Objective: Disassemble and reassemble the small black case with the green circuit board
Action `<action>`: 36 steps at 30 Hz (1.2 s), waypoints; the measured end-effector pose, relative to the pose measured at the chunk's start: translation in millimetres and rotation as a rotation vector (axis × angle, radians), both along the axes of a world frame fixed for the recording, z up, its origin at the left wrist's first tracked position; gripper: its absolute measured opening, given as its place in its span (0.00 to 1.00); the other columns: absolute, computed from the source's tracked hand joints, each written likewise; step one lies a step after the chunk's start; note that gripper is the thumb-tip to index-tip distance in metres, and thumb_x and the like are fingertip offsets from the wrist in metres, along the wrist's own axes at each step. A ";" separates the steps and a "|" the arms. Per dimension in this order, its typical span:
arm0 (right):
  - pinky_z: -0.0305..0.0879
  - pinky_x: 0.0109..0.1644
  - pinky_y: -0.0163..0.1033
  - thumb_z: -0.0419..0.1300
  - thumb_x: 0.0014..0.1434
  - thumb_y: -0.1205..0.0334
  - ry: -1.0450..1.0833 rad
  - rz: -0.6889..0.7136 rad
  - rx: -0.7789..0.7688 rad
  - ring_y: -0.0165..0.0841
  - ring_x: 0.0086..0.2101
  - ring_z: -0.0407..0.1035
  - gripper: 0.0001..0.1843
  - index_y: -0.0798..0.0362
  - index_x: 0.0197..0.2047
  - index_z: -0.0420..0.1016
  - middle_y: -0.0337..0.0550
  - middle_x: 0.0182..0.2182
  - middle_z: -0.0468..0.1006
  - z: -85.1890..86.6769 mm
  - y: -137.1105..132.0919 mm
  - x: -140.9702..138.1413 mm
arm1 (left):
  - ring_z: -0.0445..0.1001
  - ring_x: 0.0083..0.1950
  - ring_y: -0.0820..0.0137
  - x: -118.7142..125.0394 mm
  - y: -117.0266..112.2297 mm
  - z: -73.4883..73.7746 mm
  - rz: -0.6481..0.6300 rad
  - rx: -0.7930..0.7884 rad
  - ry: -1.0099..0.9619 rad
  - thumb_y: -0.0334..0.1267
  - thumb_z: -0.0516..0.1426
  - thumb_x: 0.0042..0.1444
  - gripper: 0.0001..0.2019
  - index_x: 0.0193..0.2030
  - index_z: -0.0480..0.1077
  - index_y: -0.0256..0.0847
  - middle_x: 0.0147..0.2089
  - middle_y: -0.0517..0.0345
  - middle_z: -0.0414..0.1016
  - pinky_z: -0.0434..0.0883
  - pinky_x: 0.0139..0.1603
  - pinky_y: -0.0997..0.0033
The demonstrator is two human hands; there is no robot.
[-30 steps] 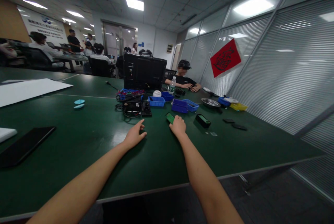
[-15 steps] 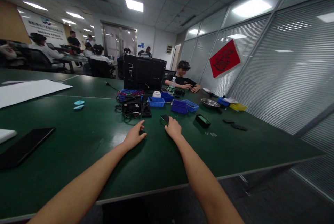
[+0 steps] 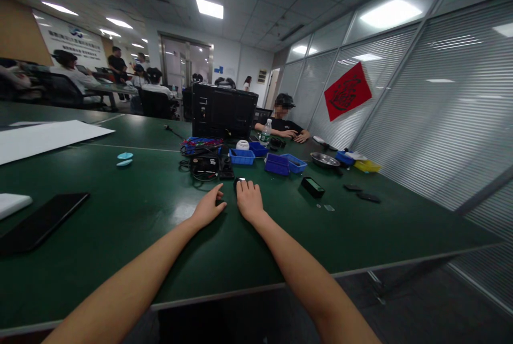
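Observation:
My left hand (image 3: 208, 206) rests low over the green table (image 3: 168, 258), thumb and fingers apart, with nothing between them. Just to its right, my right hand (image 3: 250, 200) is closed over a small black object (image 3: 236, 181) with a pale patch at its top. Most of that object is hidden under the fingers, so its kind cannot be told. An open black box (image 3: 313, 187) with a green inside stands to the right. Near it lie a small ring (image 3: 318, 205) and a small clear flat piece (image 3: 329, 208).
Ahead are a black power adapter (image 3: 204, 164) with cables, blue trays (image 3: 242, 157), a baseball (image 3: 242, 145), a bottle (image 3: 266, 133) and a monitor (image 3: 224, 111). A metal bowl (image 3: 325, 160) stands right. A person (image 3: 284, 119) sits across. Leftward lies a black slab (image 3: 44, 221).
My right hand has moved left with the black object, closer to my left hand, and turned so its back faces up. My left hand has stayed almost still.

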State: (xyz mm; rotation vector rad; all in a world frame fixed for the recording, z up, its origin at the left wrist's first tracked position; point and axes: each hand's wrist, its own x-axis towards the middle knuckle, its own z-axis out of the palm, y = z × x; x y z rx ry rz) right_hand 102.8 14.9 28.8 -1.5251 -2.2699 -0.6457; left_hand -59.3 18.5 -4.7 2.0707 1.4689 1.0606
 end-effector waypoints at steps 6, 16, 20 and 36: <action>0.54 0.48 0.46 0.51 0.56 0.53 0.273 0.059 -0.079 0.42 0.45 0.57 0.23 0.56 0.51 0.65 0.53 0.46 0.67 2.3 3.1 1.3 | 0.71 0.43 0.70 -0.3 2.5 -3.9 0.005 0.023 -0.023 0.36 0.55 0.46 0.31 0.59 0.53 0.39 0.43 0.54 0.71 0.67 0.47 0.68; 0.61 0.48 0.37 0.48 0.55 0.67 0.996 0.072 -0.448 0.33 0.44 0.66 0.19 0.56 0.49 0.69 0.46 0.44 0.72 -20.0 41.6 21.9 | 0.70 0.43 0.68 1.3 2.6 -2.5 0.051 0.020 -0.098 0.45 0.55 0.49 0.30 0.57 0.55 0.37 0.46 0.49 0.69 0.68 0.45 0.66; 0.66 0.31 0.34 0.50 0.54 0.65 1.119 0.216 -0.645 0.27 0.25 0.69 0.19 0.55 0.49 0.68 0.44 0.37 0.75 -24.9 30.3 -2.9 | 0.67 0.50 0.64 0.8 2.4 -0.4 0.105 0.103 -0.057 0.49 0.55 0.47 0.32 0.57 0.54 0.37 0.52 0.46 0.64 0.65 0.50 0.63; 0.54 0.15 0.27 0.49 0.48 0.68 1.379 0.184 -0.572 0.22 0.14 0.59 0.10 0.58 0.33 0.69 0.37 0.21 0.71 -35.2 40.9 -16.9 | 0.63 0.55 0.59 -0.1 -14.3 12.9 0.302 -0.020 0.062 0.39 0.54 0.46 0.34 0.60 0.48 0.33 0.57 0.41 0.62 0.62 0.52 0.64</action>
